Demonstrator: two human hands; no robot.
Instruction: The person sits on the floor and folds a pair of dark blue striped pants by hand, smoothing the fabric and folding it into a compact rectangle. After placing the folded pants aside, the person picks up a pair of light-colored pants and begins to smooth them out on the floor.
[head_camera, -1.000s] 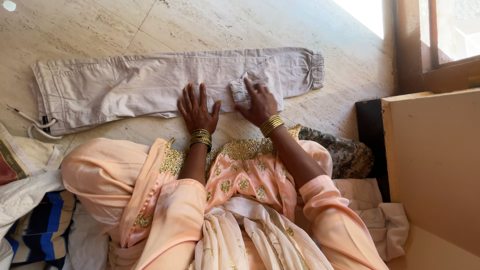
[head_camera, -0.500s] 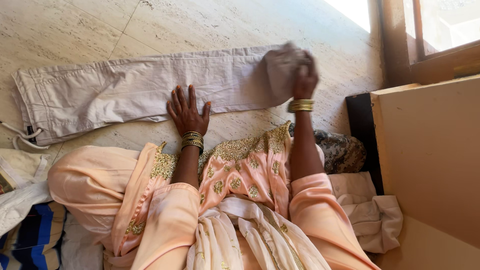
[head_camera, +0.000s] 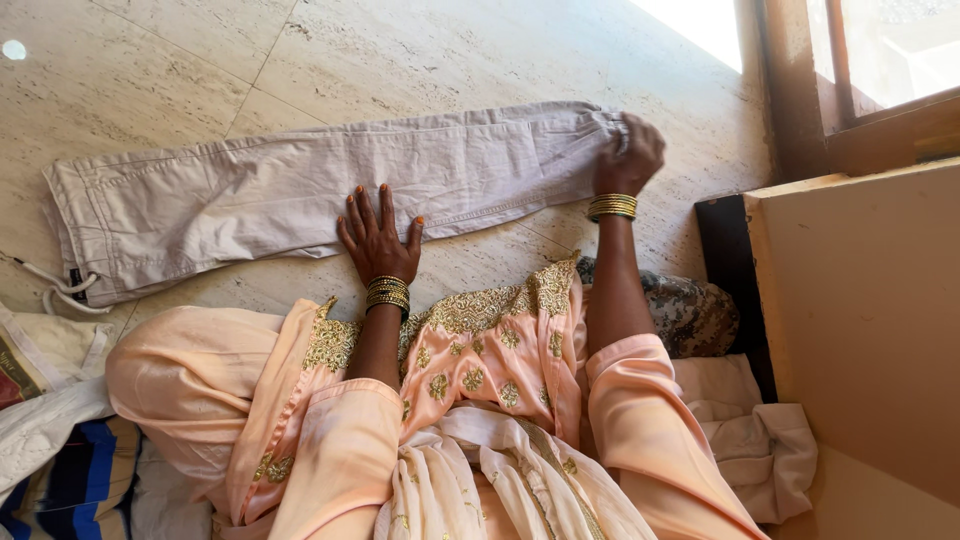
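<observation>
Pressing flat on the pale beige cotton trousers (head_camera: 300, 190), the left hand (head_camera: 378, 235) lay with fingers spread wide, gripping nothing, just pinning the cloth near its lower edge. The right hand (head_camera: 628, 155) was closed around the gathered hem at the far end of the leg. A second earlier that hand had rested beside the left one, mid-garment; it had since travelled out to the hem and drawn the leg straight, so the trousers now lay stretched lengthwise across the cream marble floor (head_camera: 450, 50), waistband and drawcord to the left. That suggested the smoothing was largely done. A light wooden box (head_camera: 860, 330) stood to the right, and a striped blue folded cloth (head_camera: 60, 490) lay at the lower left.
</observation>
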